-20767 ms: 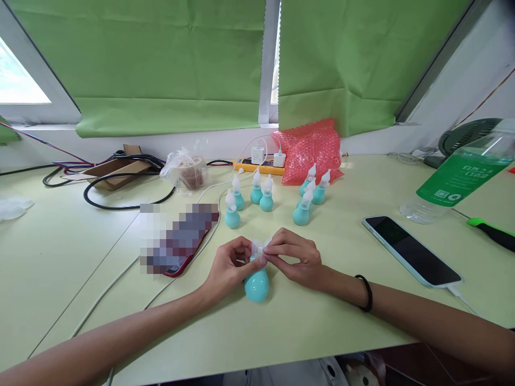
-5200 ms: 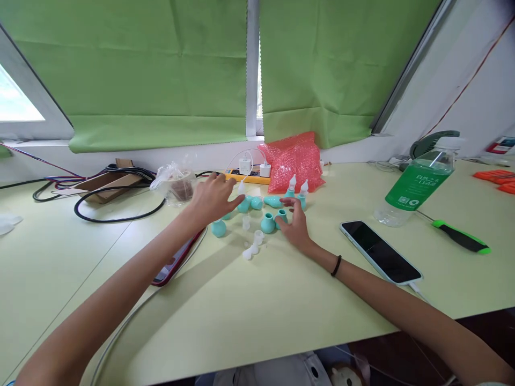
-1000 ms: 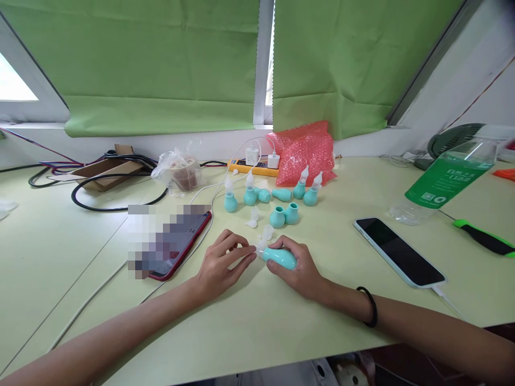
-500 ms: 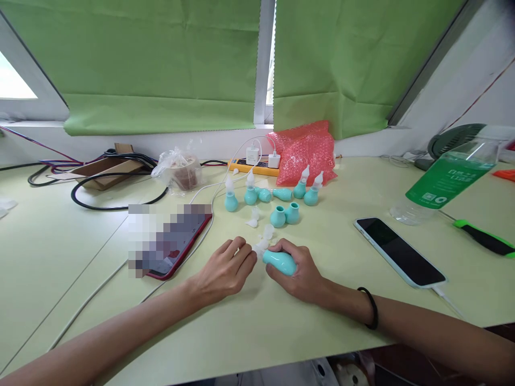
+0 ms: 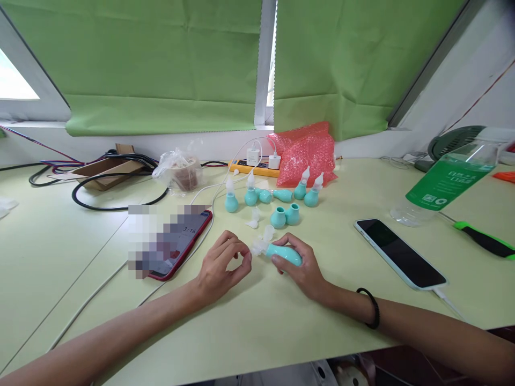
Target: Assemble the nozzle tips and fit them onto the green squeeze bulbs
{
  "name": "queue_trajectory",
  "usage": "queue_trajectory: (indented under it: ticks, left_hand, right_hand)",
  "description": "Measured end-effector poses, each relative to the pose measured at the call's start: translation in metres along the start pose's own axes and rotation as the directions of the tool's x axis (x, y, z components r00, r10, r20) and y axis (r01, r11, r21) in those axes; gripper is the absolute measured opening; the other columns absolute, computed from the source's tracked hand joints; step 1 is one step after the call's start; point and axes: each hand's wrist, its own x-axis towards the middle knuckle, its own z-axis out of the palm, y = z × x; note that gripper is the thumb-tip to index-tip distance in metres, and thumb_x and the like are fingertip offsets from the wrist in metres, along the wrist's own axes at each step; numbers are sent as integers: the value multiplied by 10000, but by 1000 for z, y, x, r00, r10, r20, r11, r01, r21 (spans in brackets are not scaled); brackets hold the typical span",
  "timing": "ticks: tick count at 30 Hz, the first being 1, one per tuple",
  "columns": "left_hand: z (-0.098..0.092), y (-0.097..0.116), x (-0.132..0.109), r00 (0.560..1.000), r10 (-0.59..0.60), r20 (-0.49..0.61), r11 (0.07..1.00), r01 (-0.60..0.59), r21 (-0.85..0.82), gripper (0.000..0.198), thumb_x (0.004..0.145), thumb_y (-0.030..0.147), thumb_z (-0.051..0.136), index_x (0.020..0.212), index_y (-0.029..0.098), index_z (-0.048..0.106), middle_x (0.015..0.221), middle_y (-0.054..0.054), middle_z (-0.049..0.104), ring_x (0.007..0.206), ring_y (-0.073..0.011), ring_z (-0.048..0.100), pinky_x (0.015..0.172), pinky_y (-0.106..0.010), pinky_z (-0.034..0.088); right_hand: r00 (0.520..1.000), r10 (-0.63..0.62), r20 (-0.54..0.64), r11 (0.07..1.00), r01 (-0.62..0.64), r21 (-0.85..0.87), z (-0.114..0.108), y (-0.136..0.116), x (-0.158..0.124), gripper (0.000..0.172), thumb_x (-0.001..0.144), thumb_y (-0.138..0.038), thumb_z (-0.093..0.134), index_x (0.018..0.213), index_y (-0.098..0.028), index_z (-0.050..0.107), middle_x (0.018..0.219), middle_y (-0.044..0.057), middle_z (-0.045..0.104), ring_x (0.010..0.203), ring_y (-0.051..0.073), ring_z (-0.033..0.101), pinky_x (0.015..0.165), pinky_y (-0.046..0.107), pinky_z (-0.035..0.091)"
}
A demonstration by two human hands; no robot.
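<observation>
My right hand [image 5: 302, 269] is closed around a teal rubber bulb [image 5: 286, 253] held sideways just above the table [image 5: 281, 321], its clear tip [image 5: 257, 247] pointing left. My left hand [image 5: 222, 266] is curled beside it, thumb and forefinger pinched close to that tip; I cannot make out anything between them. Behind my hands lie two loose clear tips [image 5: 267, 232] and two teal bulbs with open necks [image 5: 285, 216]. Further back several bulbs with tips stand upright [image 5: 230, 201], and two lie on their sides [image 5: 277, 194].
A red-cased phone [image 5: 181, 241] on a white cable lies left of my hands. To the right are a dark phone [image 5: 400, 252], a green-labelled bottle [image 5: 446, 179] and a green-handled tool [image 5: 483, 239]. Pink bubble wrap [image 5: 308, 150], a power strip [image 5: 253, 167], a plastic bag [image 5: 179, 171] and black cables [image 5: 108, 198] line the back.
My right hand has lifted and turned the bulb slightly, tip still leftward. My left hand's fingers have drawn back from the tip into a curled pinch.
</observation>
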Motion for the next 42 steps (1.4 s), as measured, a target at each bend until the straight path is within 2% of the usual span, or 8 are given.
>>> queue_trajectory:
  ticks: [5,10,13,18,25,32,38,42]
  left_hand:
    - [1,-15,-5,995,-12,94,996,4,88,72,711,69,538,698,139,524,621,-28,566,639,-133,445,563,-254,429]
    - [7,-32,-10,891,-256,375,952,166,258,143,775,144,477,744,143,617,691,-66,607,728,-190,471,595,-294,443]
    - [4,-30,-8,897,-268,352,953,192,236,199,807,137,418,868,136,607,704,-67,608,720,-188,460,587,-295,434]
    - [-9,-8,-1,970,-129,208,988,108,108,190,800,183,405,916,108,536,765,-78,589,717,-176,455,630,-323,424]
    - [-3,7,-5,891,250,379,898,-359,253,319,773,405,451,603,141,503,542,-51,505,559,-172,416,440,-269,351]
    - [-3,5,-6,827,261,499,951,-310,15,392,881,330,244,585,154,433,502,-35,475,481,-133,389,414,-239,343]
    - [-4,12,-7,817,292,497,956,-256,-141,402,890,292,177,606,160,428,513,-51,476,497,-145,395,439,-254,356]
    - [-7,21,-6,802,390,453,920,-319,-228,431,889,319,151,593,171,426,496,-43,455,485,-148,389,423,-267,332]
  right_hand:
    - [996,12,-87,997,-5,78,-4,1,4,204,674,-306,562,721,-188,403,514,-60,448,446,77,428,449,201,358]
    - [998,-52,37,996,49,71,-5,-1,2,185,658,-259,564,753,-188,422,549,-44,486,486,86,436,457,200,358]
    - [992,-98,85,995,96,33,-6,0,2,189,646,-237,574,777,-186,446,639,-15,526,561,108,485,514,222,391]
    - [949,-232,215,968,247,-45,-5,0,-1,211,636,-205,580,825,-188,488,778,14,542,692,135,507,613,245,411]
    - [907,-214,363,974,228,4,-3,-4,-7,201,619,-224,583,789,-166,494,695,-8,483,601,97,439,542,208,385]
    - [885,-17,465,1000,4,28,-6,-5,-2,239,588,-329,656,701,-162,528,646,-9,538,594,104,498,534,210,413]
    - [726,157,669,954,-287,88,-12,-6,3,224,591,-322,661,645,-164,513,521,-48,536,444,62,473,421,168,380]
    - [528,183,830,914,-403,54,-23,-7,10,275,546,-341,683,696,-135,580,548,-26,562,442,77,508,401,175,386]
